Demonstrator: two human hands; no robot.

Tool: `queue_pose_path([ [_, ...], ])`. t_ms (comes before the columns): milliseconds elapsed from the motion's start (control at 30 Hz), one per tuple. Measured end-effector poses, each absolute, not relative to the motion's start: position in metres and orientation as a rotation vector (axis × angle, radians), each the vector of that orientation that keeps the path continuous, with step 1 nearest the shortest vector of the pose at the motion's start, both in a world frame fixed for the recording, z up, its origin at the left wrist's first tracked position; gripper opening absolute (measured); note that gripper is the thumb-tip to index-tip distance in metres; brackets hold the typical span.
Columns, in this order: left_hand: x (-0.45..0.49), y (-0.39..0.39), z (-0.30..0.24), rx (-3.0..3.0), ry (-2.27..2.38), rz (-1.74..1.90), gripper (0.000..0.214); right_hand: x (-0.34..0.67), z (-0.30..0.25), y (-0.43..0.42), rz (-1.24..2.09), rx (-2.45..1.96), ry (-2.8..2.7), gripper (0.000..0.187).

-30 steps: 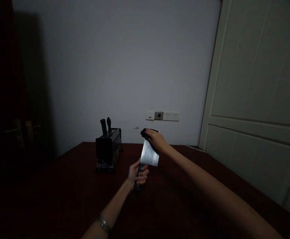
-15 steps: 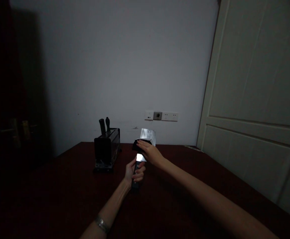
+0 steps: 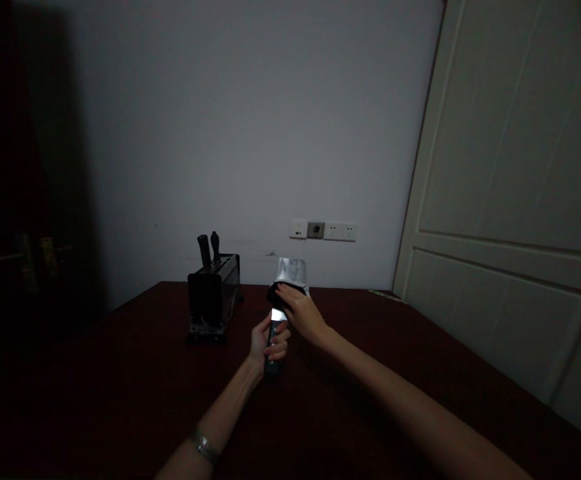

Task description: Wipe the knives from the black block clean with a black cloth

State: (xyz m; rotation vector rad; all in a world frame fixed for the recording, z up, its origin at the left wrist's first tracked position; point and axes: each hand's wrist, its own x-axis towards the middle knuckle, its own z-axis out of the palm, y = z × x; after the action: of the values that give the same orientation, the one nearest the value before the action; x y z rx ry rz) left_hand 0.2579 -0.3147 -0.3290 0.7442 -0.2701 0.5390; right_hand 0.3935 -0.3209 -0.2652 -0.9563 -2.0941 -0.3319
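Note:
My left hand [image 3: 265, 343] is wrapped round the dark riveted handle of a kitchen cleaver [image 3: 291, 269], its broad shiny blade pointing up and away from me. Across the middle of the blade lies a black cloth [image 3: 273, 295]. Over it, my right hand [image 3: 304, 315] presses the cloth against the metal, fingers bent around it and pointing left. Bare blade shows above the cloth and in a bright strip below it, near the handle. The underside of the blade is hidden.
A black knife block [image 3: 205, 303] stands on the dark red table [image 3: 135, 373] to the left, with two dark handles sticking up. Behind the table is a pale wall with sockets [image 3: 340, 232]. A light panelled door [image 3: 500, 320] rises at the right.
The cleaver has tilted slightly, its blade end shifting a little left. My right hand and the cloth have moved slightly down the blade, toward the handle. My left hand keeps its grip.

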Motion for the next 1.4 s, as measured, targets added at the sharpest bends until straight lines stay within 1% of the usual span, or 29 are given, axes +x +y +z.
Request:
queue_pose_path([
  [133, 0.257, -0.316, -0.327, 0.722, -0.263, 0.547, 0.036, 0.402, -0.255, -0.317, -0.351, -0.931, -2.120, 0.043],
  [267, 0.259, -0.319, -0.327, 0.740, -0.239, 0.493, 0.038, 0.428, -0.227, -0.292, -0.406, -1.028, -1.952, 0.040],
  [367, 0.261, -0.320, -0.327, 0.762, -0.226, 0.469, 0.040, 0.441, -0.217, -0.280, -0.412, -1.074, -1.875, 0.040],
  [467, 0.261, -0.320, -0.328, 0.742, -0.229, 0.485, 0.040, 0.437, -0.226, -0.288, -0.407, -1.080, -1.907, 0.041],
  [567, 0.259, -0.318, -0.329, 0.711, -0.243, 0.523, 0.038, 0.421, -0.247, -0.313, -0.365, -1.048, -2.009, 0.041],
  [667, 0.256, -0.315, -0.329, 0.694, -0.240, 0.569, 0.037, 0.407, -0.267, -0.341, -0.290, -0.952, -2.155, 0.046],
  [767, 0.256, -0.314, -0.328, 0.692, -0.248, 0.574, 0.038, 0.407, -0.271, -0.351, -0.257, -0.867, -2.269, 0.047],
  [1100, 0.260, -0.323, -0.324, 0.739, -0.262, 0.455, 0.039, 0.439, -0.212, -0.298, -0.476, -1.010, -2.040, 0.043],
  [1300, 0.260, -0.323, -0.321, 0.796, -0.288, 0.434, 0.044, 0.444, -0.185, -0.300, -0.549, -1.002, -1.921, 0.047],
  [1400, 0.261, -0.323, -0.321, 0.818, -0.264, 0.418, 0.043, 0.447, -0.170, -0.298, -0.658, -0.999, -1.842, 0.051],
])
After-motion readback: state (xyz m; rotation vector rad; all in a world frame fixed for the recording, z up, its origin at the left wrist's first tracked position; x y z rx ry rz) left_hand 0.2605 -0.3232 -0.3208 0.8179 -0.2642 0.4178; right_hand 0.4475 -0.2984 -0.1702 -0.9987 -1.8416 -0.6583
